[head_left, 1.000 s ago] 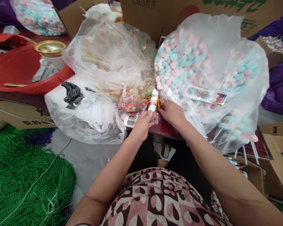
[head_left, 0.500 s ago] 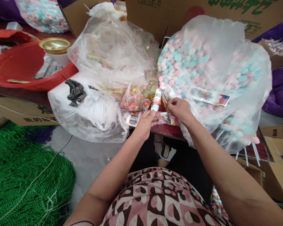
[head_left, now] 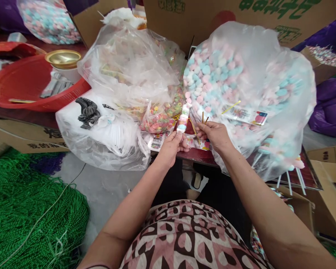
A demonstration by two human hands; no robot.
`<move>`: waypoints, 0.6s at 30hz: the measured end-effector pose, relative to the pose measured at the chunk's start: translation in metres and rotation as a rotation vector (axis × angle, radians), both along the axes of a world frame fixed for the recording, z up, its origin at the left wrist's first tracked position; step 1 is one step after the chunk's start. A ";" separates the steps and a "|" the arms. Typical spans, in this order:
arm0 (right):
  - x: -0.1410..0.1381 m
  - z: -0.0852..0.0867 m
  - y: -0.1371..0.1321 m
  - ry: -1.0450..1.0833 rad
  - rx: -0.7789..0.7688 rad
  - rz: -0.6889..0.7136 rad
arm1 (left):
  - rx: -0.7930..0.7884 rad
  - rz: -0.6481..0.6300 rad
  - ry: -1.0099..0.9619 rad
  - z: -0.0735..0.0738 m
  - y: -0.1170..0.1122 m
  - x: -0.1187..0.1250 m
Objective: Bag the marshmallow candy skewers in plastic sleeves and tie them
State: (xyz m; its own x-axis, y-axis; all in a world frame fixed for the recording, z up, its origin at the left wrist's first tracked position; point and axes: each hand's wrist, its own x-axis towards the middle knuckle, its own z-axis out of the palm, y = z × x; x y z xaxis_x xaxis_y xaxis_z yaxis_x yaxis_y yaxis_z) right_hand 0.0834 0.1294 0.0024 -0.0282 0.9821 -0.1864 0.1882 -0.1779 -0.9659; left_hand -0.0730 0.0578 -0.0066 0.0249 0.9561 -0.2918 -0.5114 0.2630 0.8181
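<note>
My left hand [head_left: 173, 145] is closed around the lower end of a candy skewer [head_left: 183, 118], a tilted stack of white, pink, orange and blue marshmallows and ring candies. Whether a clear wrapper covers it I cannot tell. To its right, my right hand [head_left: 214, 135] pinches thin gold twist ties [head_left: 203, 117] whose ends stick up past the fingertips. Below and between the hands lies a printed plastic packet [head_left: 203, 144] at the table edge. A small bag of ring candies [head_left: 156, 118] rests just left of the skewer.
Behind my right hand stands a big clear bag of marshmallows [head_left: 212, 74], with a loose yellow tie [head_left: 231, 107] on it. On the left are a bag of white sticks [head_left: 114, 134], a red basket [head_left: 22, 84] and a gold-rimmed bowl [head_left: 63, 59]. Green cord [head_left: 30, 209] covers the floor.
My right hand has lifted slightly and turned, and gold tie ends now show above its fingers. A yellow tie now lies on the marshmallow bag. My left hand still holds the skewer.
</note>
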 end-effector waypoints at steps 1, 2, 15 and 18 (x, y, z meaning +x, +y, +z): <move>0.000 0.003 -0.005 0.024 0.008 0.006 | 0.016 -0.006 0.019 -0.001 -0.001 0.001; 0.000 0.006 -0.010 0.041 0.017 0.020 | 0.034 -0.009 0.040 -0.001 -0.001 0.002; 0.000 0.000 -0.025 -0.230 0.080 -0.026 | 0.058 0.031 0.066 0.001 -0.004 0.007; 0.001 0.007 -0.029 -0.247 0.165 -0.105 | 0.067 0.020 0.099 0.001 -0.005 0.008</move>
